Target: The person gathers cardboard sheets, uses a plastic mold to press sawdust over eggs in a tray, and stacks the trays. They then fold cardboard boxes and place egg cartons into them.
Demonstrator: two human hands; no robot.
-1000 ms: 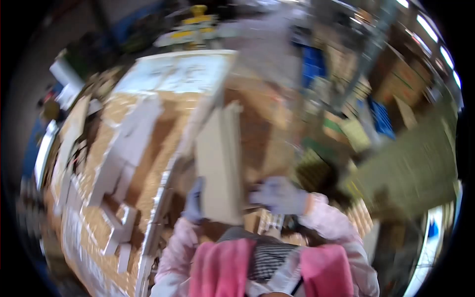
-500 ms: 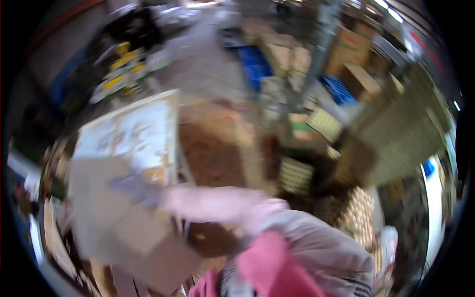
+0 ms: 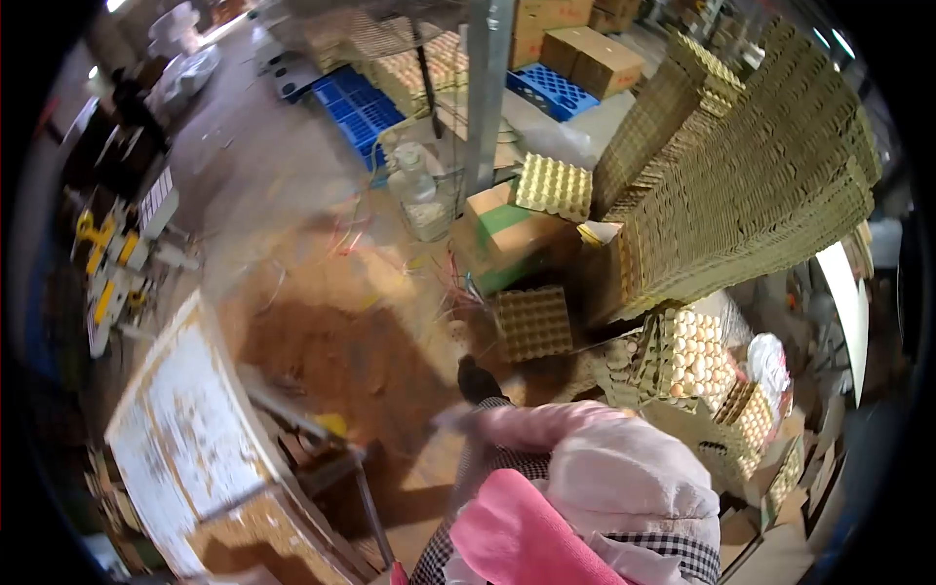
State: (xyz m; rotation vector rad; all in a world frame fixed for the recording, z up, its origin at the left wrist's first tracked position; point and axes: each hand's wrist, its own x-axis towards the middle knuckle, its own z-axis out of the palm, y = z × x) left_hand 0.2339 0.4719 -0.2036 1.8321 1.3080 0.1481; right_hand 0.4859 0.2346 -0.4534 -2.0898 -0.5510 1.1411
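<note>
My right hand [image 3: 453, 422], in a grey glove, is smeared by motion at the end of a pink sleeve [image 3: 546, 423]. It is in front of my body, above a dark shoe [image 3: 478, 379]; I cannot make out its fingers or anything in them. My left hand is out of view; only a small pink-red patch shows at the bottom edge. To the left stands a table with a worn white top [image 3: 190, 439], its lower part bare brown board. An egg tray [image 3: 533, 324] lies on the floor beyond my right hand.
Tall stacks of egg trays [image 3: 751, 185] lean at the right, with trays full of eggs [image 3: 697, 356] below. A carton [image 3: 507, 234] bears another egg tray [image 3: 554, 186]. Farther back are a metal post [image 3: 487, 97], a blue pallet [image 3: 356, 107] and a yellow-and-white machine [image 3: 117, 258].
My view has swung right. My right hand has left the cardboard sheet over the table and drawn in toward my body. That sheet no longer shows on the tabletop.
</note>
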